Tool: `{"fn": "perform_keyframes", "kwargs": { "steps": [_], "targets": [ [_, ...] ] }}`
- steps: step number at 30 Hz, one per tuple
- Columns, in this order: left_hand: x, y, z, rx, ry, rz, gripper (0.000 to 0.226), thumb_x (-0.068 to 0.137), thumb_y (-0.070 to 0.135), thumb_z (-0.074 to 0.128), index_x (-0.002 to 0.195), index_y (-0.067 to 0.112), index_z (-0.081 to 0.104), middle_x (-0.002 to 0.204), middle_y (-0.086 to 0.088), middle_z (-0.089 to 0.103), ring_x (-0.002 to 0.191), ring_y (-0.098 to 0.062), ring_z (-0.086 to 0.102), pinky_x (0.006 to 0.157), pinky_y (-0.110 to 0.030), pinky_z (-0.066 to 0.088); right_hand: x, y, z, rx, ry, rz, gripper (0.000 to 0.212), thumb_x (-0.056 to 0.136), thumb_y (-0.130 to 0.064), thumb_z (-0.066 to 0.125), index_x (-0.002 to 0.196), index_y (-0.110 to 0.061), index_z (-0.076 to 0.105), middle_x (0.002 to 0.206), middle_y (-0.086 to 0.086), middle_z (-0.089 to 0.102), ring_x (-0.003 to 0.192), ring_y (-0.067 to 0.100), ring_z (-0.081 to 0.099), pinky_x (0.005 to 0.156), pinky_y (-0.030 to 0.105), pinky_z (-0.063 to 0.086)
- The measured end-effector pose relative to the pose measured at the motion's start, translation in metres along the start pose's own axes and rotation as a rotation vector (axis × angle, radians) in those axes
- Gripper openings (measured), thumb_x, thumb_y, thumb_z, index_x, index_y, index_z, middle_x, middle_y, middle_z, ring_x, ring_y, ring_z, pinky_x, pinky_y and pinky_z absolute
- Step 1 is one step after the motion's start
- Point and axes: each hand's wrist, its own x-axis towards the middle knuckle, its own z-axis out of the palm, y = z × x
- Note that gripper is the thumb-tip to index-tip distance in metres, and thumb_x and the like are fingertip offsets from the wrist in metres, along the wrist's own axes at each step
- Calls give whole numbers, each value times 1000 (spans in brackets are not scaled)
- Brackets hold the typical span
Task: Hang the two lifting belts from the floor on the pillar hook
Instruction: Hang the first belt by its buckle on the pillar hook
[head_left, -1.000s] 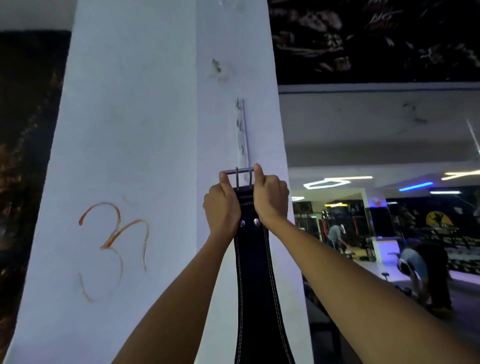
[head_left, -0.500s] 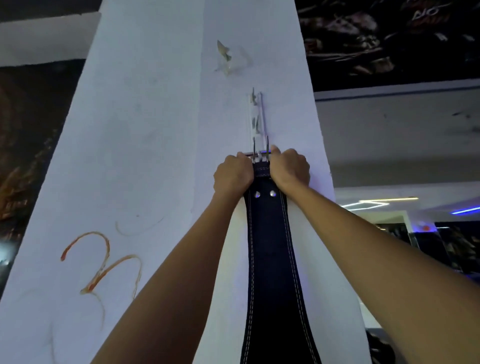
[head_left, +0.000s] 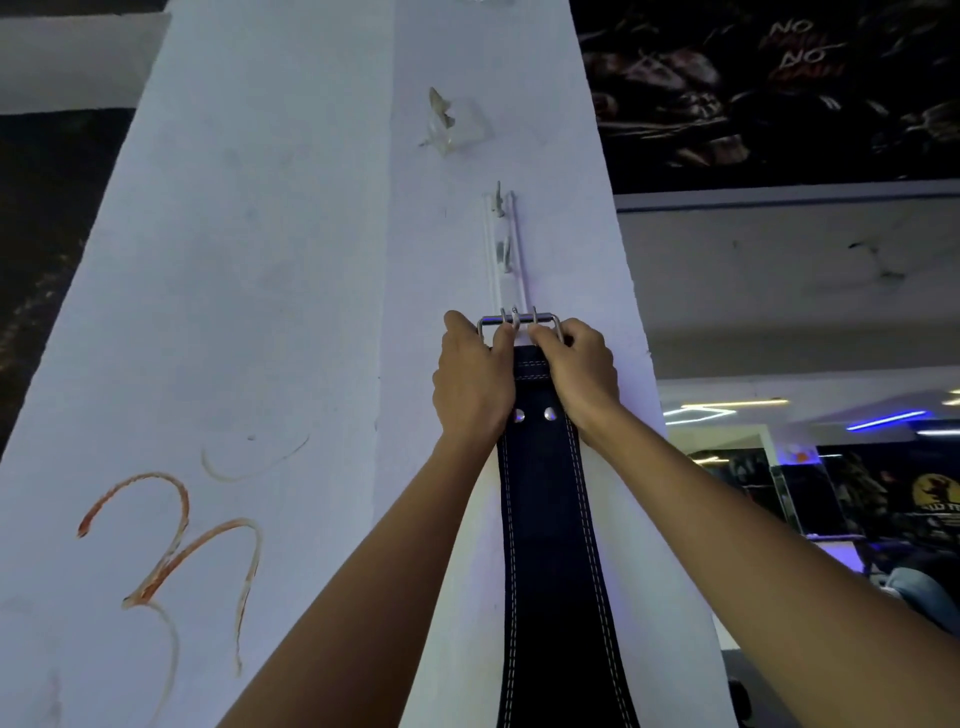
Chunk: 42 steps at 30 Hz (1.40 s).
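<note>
White pillar (head_left: 291, 312), black lifting belt (head_left: 550, 519) hanging flat at its 6 o'clock; both hands, left (head_left: 470, 387) and right (head_left: 579, 379), gripping the buckle (head_left: 519, 323) just under the hook rail (head_left: 503, 249); risk: buckle misses a peg, belt drops.

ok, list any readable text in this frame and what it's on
"NO" over "NO", each with a blurred word beneath: dark poster at upper right.
An orange hand-drawn mark that reads like "3" or "30": white pillar.
Yellow round sign at far right: the letters under it are too small to read.
Belt: no text visible.
</note>
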Motion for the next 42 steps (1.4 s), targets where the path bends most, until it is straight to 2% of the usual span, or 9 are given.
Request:
{"fn": "perform_keyframes", "kwargs": {
  "steps": [6,9,12,14,17,24,32,36,42],
  "targets": [
    [-3,1,2,-3,-27,-64,30,94,40,38,95,10,34,96,-7,54,86,-30,52,68,-34,31,-6,0,-2,-37,-6,-38,32,88,-44,46,71,-17,42,71,0,51,73,24,49,63,32,35],
    [-27,-6,4,-71,-21,-46,36,97,41,29,114,11,42,117,-6,56,96,-28,56,75,-32,33,-25,10,-3,76,-54,-97,33,96,-39,35,114,-17,50,121,3,50,100,16,51,85,34,44],
    [-75,-19,1,-157,-44,23,37,99,32,29,133,21,37,133,2,49,108,-14,54,81,-21,33,-73,29,-5,225,-124,-144,50,98,-27,35,144,-15,22,146,-1,31,127,3,34,102,13,32],
    [-112,-35,-4,-140,-91,37,37,99,27,29,136,23,36,125,6,55,102,-12,56,79,-20,36,-115,50,-10,252,-164,-123,44,97,-24,36,140,-14,33,139,-2,46,126,3,44,105,15,34],
    [-179,-66,-14,-116,-180,-75,30,100,27,28,123,21,46,86,10,62,73,-2,61,62,-15,43,-191,87,-28,160,-131,-40,21,98,-20,39,112,-19,55,102,-12,63,95,-2,60,86,14,46],
    [-324,-123,-56,-91,-222,-365,23,97,32,25,89,17,40,61,8,51,52,1,52,45,-12,36,-335,155,-60,55,10,244,21,95,-25,39,77,-31,49,65,-15,57,62,-2,48,60,13,39],
    [-375,-116,-95,118,-312,-498,27,100,32,29,102,10,43,77,-4,58,66,-20,53,58,-28,32,-374,154,-78,96,-56,531,13,95,-27,38,96,-19,48,85,-9,51,82,6,50,80,25,38],
    [-462,-118,-163,248,-264,-810,30,98,30,37,114,7,47,108,-13,63,91,-25,60,78,-32,43,-475,160,-107,-53,56,805,7,96,-18,40,91,-14,39,75,-13,35,66,-8,39,64,9,34],
    [-648,-122,-331,480,-792,-1289,24,87,12,55,96,-8,63,99,-29,67,93,-38,63,78,-38,45,-696,139,-134,-150,-593,1575,41,98,-39,29,82,-15,59,98,6,55,64,13,48,59,25,33]
  ]
}}
